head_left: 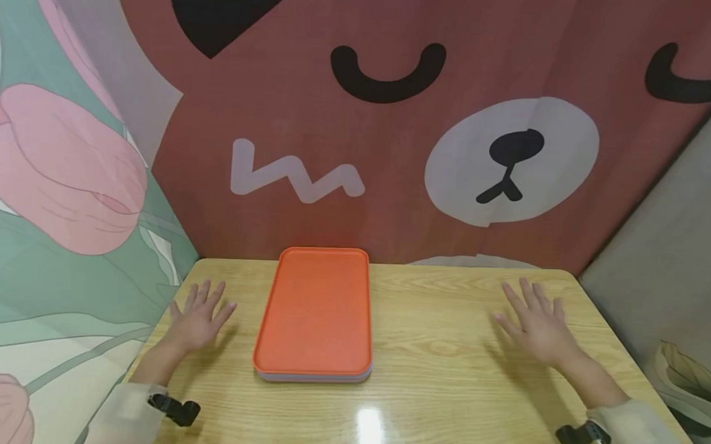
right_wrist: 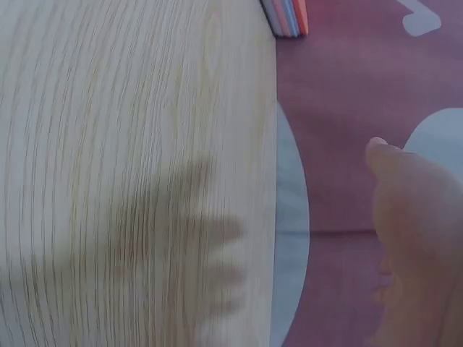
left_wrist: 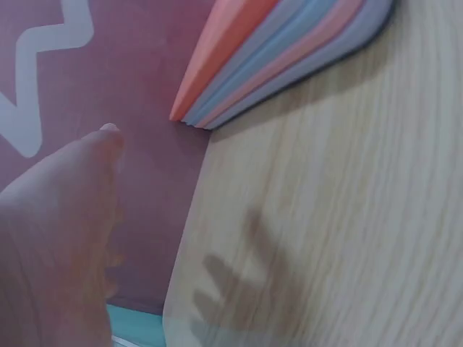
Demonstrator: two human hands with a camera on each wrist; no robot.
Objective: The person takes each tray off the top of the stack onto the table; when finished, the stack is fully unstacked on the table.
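Observation:
A stack of shallow rectangular trays [head_left: 317,312] lies on the wooden table, left of its middle, with an orange tray on top. In the left wrist view the stack's edge [left_wrist: 289,54] shows orange, blue, pink and pale purple layers. My left hand [head_left: 196,324] hovers over the table to the left of the stack, fingers spread, holding nothing. Far to the right of the stack my right hand [head_left: 540,330] is likewise spread above the table and holds nothing. Both hands cast shadows on the wood and stand apart from the trays.
The light wooden table [head_left: 438,368] ends at a curtain [head_left: 394,132] with a brown bear print. A flower-printed curtain [head_left: 69,173] hangs on the left. At the right stands a grey wall [head_left: 673,226]. A glare spot lies near the table's front.

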